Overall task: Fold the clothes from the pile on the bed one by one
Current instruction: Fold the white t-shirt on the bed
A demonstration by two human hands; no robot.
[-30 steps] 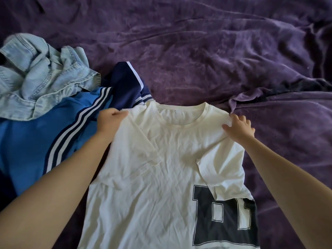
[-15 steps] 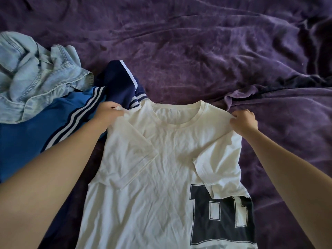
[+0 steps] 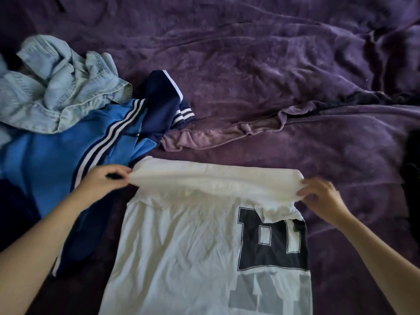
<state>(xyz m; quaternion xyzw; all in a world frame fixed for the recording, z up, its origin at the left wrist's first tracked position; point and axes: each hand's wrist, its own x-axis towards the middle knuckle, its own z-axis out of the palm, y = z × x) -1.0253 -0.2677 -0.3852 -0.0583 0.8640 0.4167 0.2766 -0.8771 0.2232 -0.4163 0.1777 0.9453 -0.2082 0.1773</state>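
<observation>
A white T-shirt with a dark block print lies in front of me on the purple bed cover. Its top part is lifted and folded over toward me, so the collar is hidden. My left hand pinches the left end of the folded edge. My right hand grips the right end. Both sleeves are tucked in under the fold; part of the right one shows over the print.
To the left lies a pile: a blue jacket with white stripes and a crumpled light denim shirt on top of it. A dark item sits at the right edge. A ridge of bunched cover runs behind the T-shirt.
Both hands have lifted the shoulders of the T-shirt and brought its top edge toward me, folding it over. The collar, visible before, is now hidden under the fold.
</observation>
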